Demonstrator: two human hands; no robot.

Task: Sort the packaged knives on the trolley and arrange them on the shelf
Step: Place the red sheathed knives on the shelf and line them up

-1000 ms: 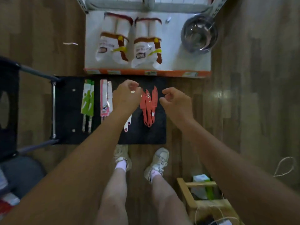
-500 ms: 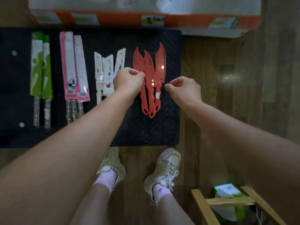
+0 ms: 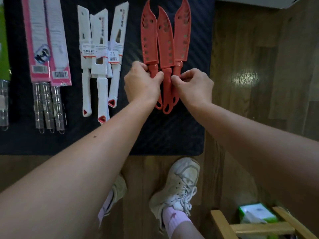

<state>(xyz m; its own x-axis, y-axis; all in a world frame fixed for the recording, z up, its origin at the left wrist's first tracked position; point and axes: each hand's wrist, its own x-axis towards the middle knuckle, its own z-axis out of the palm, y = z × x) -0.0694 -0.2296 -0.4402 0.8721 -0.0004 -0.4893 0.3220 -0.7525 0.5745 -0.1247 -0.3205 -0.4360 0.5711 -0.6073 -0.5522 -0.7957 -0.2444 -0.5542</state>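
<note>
Left hand (image 3: 143, 81) and right hand (image 3: 194, 83) pinch handles of red knives (image 3: 165, 40).

Three red knives (image 3: 165, 40) — three white (image 3: 101, 49), three pink (image 3: 45, 40)

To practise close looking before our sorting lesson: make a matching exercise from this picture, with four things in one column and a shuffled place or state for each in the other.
1 red knives
2 white knives
3 pink packs
4 sneaker

a clear handles
b held by left hand and right hand
c between the pink and red groups
d on the wooden floor

Pairs: 1-b, 2-c, 3-a, 4-d
</note>
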